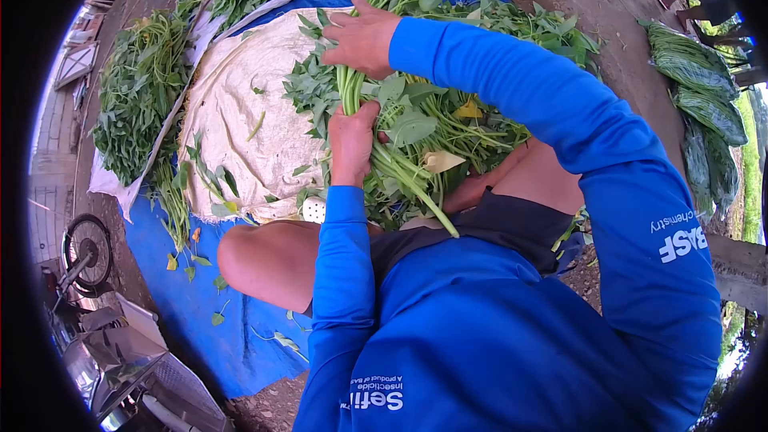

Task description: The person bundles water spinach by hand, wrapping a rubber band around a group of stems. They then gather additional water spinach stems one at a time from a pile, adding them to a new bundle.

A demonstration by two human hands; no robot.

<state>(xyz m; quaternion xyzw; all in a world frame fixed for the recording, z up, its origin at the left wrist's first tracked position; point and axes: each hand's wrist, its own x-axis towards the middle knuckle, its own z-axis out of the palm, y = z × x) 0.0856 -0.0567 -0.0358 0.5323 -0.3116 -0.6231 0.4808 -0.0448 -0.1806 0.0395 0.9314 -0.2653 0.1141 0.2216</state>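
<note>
My left hand [352,144] is closed round the thick green stems of a bunch of leafy greens [400,172], which look like water spinach. The cut stem ends point down toward my lap. Farther up the same bunch, my right hand [362,36] lies across the stems, its fingers curved over them and somewhat apart. Broad leaves stick out above that hand, and its palm side is hidden. More loose greens [496,124] lie under and to the right of the bunch, with a few yellowed leaves [442,162] among them.
A pale woven sack [240,112] is spread before me on a blue tarp [200,304]. Piles of greens [140,96] lie at the left and back. Bagged greens [696,80] stand at right. A wheel [88,252] and a parked vehicle [144,360] are at left.
</note>
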